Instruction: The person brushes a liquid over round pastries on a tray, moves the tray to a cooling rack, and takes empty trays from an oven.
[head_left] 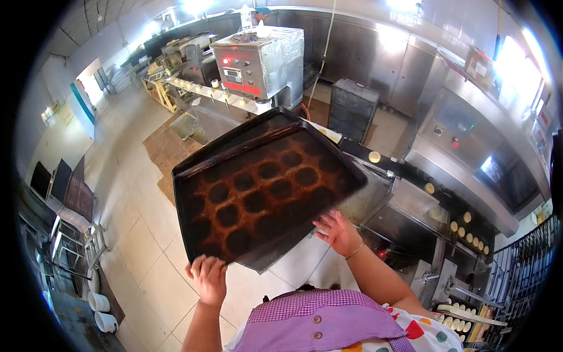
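A dark baking tray, brown with rows of black round marks, hangs tilted in front of me. Behind it shows the edge of a second dark tray, overlapping the first. My left hand is closed over the near left corner, fingers curled on the rim. At the near right edge my right hand has its fingers stretched apart, the tips at or just beside the rim; whether they touch it I cannot tell.
A conveyor carrying pale round dough pieces runs along the right. Ahead stands a steel machine with a control panel. A grey crate stack stands beyond the trays. White buckets sit at lower left. Someone with a blue cap is far back.
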The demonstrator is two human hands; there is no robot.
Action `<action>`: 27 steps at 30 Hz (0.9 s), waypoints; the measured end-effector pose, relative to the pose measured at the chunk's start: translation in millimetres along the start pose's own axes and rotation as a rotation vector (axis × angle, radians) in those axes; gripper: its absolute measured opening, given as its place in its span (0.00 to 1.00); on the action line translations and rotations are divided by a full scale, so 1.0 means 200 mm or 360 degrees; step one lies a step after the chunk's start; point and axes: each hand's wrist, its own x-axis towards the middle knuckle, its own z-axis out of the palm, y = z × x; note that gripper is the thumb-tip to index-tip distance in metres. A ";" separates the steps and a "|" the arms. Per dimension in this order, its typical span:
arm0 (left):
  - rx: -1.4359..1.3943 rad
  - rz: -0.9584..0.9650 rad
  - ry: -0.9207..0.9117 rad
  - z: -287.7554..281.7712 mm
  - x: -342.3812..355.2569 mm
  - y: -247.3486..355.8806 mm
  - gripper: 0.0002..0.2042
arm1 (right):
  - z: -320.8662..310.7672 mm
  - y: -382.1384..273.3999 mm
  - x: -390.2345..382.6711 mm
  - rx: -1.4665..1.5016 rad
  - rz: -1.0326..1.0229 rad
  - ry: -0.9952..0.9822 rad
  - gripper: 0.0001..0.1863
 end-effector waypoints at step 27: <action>-0.3136 -0.0482 -0.2705 1.11 1.00 2.80 0.46 | -1.40 -1.34 -1.29 0.0001 -0.2819 0.1683 0.45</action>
